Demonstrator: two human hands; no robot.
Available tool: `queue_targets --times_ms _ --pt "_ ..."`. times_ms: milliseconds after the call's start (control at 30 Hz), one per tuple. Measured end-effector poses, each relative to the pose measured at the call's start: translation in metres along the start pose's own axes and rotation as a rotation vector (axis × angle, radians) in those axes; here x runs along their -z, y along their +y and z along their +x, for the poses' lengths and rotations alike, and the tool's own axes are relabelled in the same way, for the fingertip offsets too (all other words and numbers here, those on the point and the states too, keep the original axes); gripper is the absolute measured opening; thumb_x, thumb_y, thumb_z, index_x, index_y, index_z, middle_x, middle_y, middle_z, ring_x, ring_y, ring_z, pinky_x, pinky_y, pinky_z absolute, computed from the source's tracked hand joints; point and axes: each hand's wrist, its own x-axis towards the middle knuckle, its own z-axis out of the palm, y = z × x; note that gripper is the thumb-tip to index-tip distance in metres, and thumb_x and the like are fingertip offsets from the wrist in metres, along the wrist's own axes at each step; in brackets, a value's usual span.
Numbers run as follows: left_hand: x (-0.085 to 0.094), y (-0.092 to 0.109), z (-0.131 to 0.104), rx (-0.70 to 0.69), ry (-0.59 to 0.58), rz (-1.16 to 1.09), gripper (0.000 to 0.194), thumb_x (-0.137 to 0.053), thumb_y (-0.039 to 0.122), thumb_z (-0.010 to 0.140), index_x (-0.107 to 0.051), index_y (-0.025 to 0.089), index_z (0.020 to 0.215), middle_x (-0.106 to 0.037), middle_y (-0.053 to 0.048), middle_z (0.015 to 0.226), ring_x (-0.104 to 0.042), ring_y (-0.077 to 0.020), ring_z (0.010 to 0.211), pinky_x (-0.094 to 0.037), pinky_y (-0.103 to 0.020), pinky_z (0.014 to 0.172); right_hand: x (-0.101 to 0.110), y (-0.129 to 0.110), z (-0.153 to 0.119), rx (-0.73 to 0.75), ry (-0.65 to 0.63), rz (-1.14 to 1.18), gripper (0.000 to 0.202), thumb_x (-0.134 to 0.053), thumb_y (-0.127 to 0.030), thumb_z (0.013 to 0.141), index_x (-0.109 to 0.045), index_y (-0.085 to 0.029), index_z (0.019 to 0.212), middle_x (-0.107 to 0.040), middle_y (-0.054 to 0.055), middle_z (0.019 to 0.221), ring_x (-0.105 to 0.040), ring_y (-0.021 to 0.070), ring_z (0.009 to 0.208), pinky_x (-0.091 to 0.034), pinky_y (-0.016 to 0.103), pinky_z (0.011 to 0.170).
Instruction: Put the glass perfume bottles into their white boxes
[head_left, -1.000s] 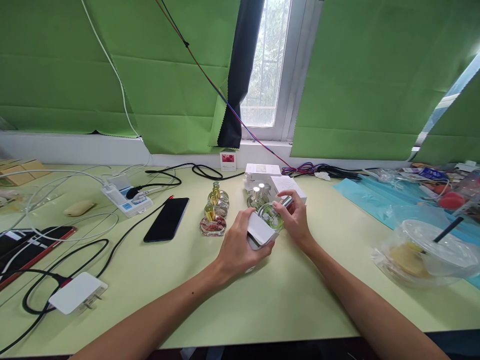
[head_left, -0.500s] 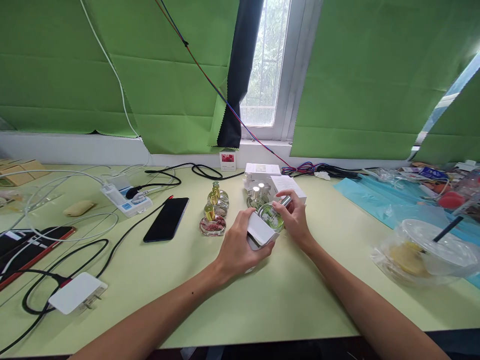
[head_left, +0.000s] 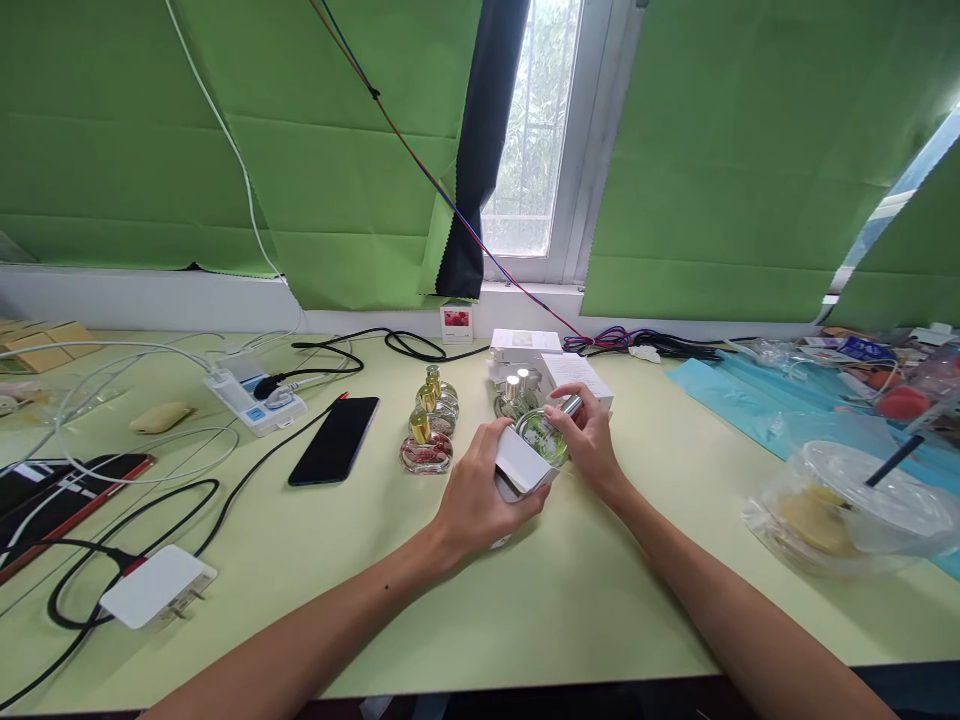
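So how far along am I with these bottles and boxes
What's done is unclear: the white boxes behind hide their contents. In hand, the left hand holds a small box and the right hand a green bottle close by. Probably left: the gold-capped bottles and silver-capped bottles, standing unboxed.

The hands [head_left: 480, 492] are bare; a small dark spot [head_left: 386, 587] marks the left forearm [head_left: 337, 612].

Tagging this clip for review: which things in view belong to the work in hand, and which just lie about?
In use:
white box, in left hand
green-tinted bottle, in right hand
probably gold-capped bottles and silver-capped bottles

Lying about:
black phone
white charger
power strip
blue sheet
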Motion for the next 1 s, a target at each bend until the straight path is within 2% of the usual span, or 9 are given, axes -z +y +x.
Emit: queue_targets --times_ms 167,400,767,1000 --pt "0.000 0.002 -0.002 0.029 -0.018 0.023 0.068 -0.076 0.041 0.075 -0.045 0.021 0.131 -0.061 -0.010 0.120 -0.065 -0.0258 0.103 -0.055 -0.039 0.086 -0.001 -0.003 -0.001 0.014 -0.014 -0.044 0.024 -0.069 -0.039 0.079 -0.058 -0.022 0.093 -0.047 -0.007 0.061 -0.037 0.0092 0.049 -0.027 0.024 0.046" --pt "-0.004 0.005 -0.006 0.104 -0.015 0.087 0.072 -0.076 0.044 0.074 -0.045 0.021 0.134 -0.061 -0.010 0.123 -0.065 -0.0283 0.107 -0.055 -0.042 0.088 -0.001 0.003 -0.001 0.030 -0.031 -0.107 0.022 -0.067 -0.039 0.079 -0.056 -0.023 0.090 -0.038 -0.010 0.054 -0.035 0.0105 0.047 -0.027 0.024 0.046" --pt "-0.003 0.021 -0.012 0.253 -0.043 0.118 0.070 -0.074 0.044 0.074 -0.047 0.020 0.133 -0.062 -0.011 0.121 -0.067 -0.0307 0.107 -0.054 -0.045 0.090 0.000 0.006 0.001 -0.003 -0.128 -0.131 0.021 -0.067 -0.038 0.077 -0.056 -0.021 0.083 -0.037 -0.009 0.055 -0.031 0.0094 0.048 -0.024 0.025 0.046" --pt "-0.004 0.026 -0.018 0.261 -0.065 0.139 0.071 -0.074 0.045 0.074 -0.046 0.021 0.135 -0.063 -0.010 0.121 -0.067 -0.0318 0.106 -0.055 -0.044 0.085 0.002 0.004 0.000 -0.003 -0.206 -0.123 0.021 -0.067 -0.038 0.075 -0.055 -0.021 0.076 -0.043 -0.007 0.059 -0.032 0.0088 0.050 -0.024 0.025 0.047"
